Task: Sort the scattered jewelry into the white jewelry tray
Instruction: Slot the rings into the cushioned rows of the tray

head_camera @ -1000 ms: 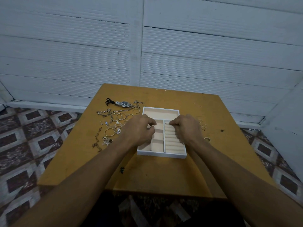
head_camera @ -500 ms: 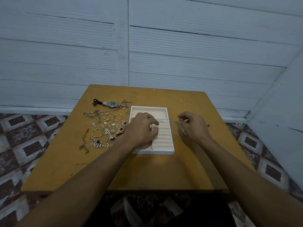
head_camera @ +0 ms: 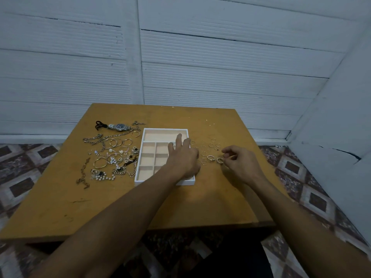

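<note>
A wooden table with a worn, scuffed orange-brown top stands beneath the hands. Beyond the hands, a wall of white horizontal ribbed panels with a vertical seam. To the right of the hands, a plain white wall. Patterned floor tiles, brown and pale squares, surround the table. Lighting is dim.

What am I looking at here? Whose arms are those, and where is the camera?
The camera sits on a person's head and looks down, so you see their own two arms. They sit at a wooden table. In the middle is a white jewelry tray with little compartments. Left of it lie chains, bracelets and a watch. Right of it lie small rings. The left hand rests spread over the tray. The right hand pinches at a ring on the table.
</note>
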A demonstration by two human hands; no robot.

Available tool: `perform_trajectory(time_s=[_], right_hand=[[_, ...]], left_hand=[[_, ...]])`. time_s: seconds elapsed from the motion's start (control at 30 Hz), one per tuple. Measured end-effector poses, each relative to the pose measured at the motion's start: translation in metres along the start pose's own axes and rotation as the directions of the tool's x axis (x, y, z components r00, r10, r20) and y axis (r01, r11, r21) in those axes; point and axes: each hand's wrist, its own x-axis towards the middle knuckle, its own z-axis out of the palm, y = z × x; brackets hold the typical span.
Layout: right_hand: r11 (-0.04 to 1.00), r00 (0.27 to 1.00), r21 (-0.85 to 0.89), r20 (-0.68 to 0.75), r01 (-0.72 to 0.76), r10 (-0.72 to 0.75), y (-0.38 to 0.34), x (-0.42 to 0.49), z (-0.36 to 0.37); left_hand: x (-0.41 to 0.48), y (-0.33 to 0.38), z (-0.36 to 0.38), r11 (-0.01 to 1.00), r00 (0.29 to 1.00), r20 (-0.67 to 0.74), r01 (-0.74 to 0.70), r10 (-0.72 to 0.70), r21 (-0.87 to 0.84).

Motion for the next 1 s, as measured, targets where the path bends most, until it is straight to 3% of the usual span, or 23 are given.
perform_trajectory(time_s=[0.57,0.83,1.0], right_hand=[[0.999,1.000,0.034,0.024,-0.020,0.019,0.003,-0.012,0.003],[1.000,0.999,0.017,0.052,-0.008,0.007,0.001,-0.011,0.011],[0.999,0.999,-0.034,0.040,0.031,-0.030,-0.003,-0.010,0.013]], left_hand=[[0.014,0.017,0.000,0.987,0.988,0.077,0.129,-0.136,0.091],[0.007,0.015,-0.004,0.997,0.997,0.007,0.077,-0.077,-0.004],[0.000,0.006,-0.021,0.974,0.994,-0.052,0.081,-0.094,-0.213]])
